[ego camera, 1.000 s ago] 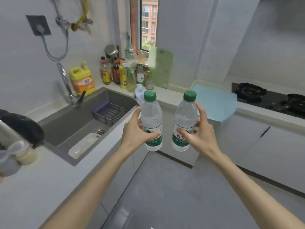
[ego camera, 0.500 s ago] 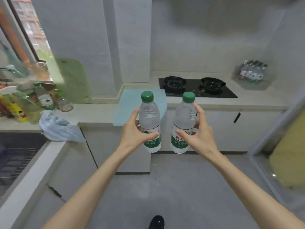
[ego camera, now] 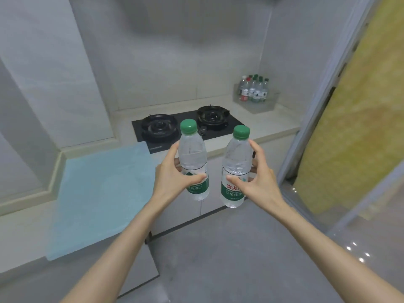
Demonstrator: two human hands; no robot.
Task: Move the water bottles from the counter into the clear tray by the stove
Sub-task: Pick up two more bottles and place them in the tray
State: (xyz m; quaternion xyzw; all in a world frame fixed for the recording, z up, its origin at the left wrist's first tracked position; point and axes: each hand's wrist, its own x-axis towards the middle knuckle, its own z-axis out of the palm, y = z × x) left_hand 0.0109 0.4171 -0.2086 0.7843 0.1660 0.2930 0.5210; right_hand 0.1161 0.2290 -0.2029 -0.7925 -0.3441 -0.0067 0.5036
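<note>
My left hand (ego camera: pixel 172 177) grips a clear water bottle (ego camera: pixel 192 154) with a green cap and green label, held upright in the air in front of the counter. My right hand (ego camera: pixel 256 182) grips a second upright bottle (ego camera: pixel 237 158) of the same kind, just to the right. The clear tray (ego camera: pixel 262 107) stands on the counter in the far right corner, right of the stove (ego camera: pixel 185 125). Several bottles (ego camera: pixel 253 89) with green and red caps stand inside it.
A light blue mat (ego camera: pixel 100 189) covers the counter to the left of the stove. White cabinet fronts run below the counter. A sliding door frame (ego camera: pixel 323 119) and a yellow surface (ego camera: pixel 358 119) border the right side. Grey floor tiles lie below my arms.
My view has turned right from the sink toward the stove corner. Both hands still hold their bottles upright, and the stove and tray now look nearer.
</note>
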